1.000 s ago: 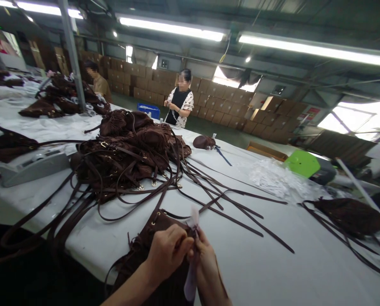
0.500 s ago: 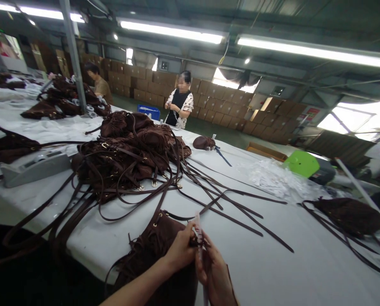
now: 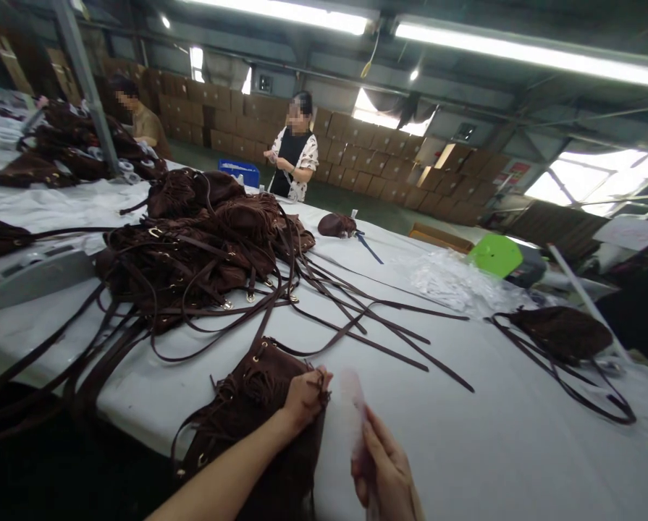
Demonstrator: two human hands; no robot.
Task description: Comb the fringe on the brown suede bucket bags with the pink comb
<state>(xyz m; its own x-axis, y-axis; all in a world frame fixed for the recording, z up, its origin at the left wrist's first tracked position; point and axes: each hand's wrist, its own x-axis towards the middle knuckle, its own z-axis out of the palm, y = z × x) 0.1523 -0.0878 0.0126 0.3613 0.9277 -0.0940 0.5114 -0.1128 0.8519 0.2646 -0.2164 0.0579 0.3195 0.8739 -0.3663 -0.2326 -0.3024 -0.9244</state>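
A dark brown fringed bag (image 3: 266, 434) with gold-coloured eyelets lies at the table's front edge. My left hand (image 3: 305, 396) reaches across it, fingers closed on thin dark fringe strands (image 3: 324, 383) at its right side. To the right, my right hand (image 3: 386, 470) grips a long, flat, pale translucent strip (image 3: 356, 405), blurred by motion, so its exact kind does not show. The strip points up and away from me, with a gap between it and my left hand. Behind the bag rises a pile of similar brown bags (image 3: 193, 268), their straps trailing over the table.
The white-covered table (image 3: 497, 463) holds a grey tape dispenser (image 3: 35, 275) at left, crumpled clear plastic (image 3: 448, 282) at the back right and another brown bag (image 3: 565, 333) at right. Two people (image 3: 294, 155) (image 3: 144, 119) stand across the table, before stacked cartons (image 3: 356, 148).
My right hand has moved right and down with the pale strip, apart from my left hand, which keeps hold of the strands. The view has shifted, moving the surroundings left and up.
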